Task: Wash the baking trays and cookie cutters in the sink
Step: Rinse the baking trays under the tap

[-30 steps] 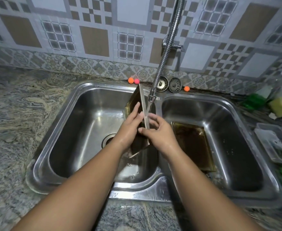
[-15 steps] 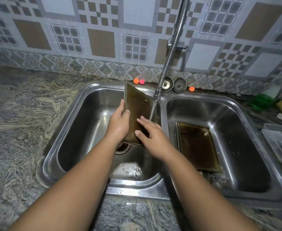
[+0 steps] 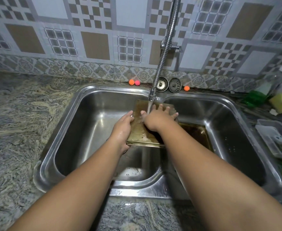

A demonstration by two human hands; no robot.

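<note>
Now L hand (image 3: 122, 129) grips tray (image 3: 139, 131), R hand (image 3: 156, 120) flat on it.

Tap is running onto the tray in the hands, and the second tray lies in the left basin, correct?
No. The head view shows the second tray lying in the right basin, not the left. The tap does run onto the held tray.

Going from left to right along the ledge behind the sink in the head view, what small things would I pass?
Orange ball → pink ball → left drain strainer → right drain strainer → second orange ball.
</note>
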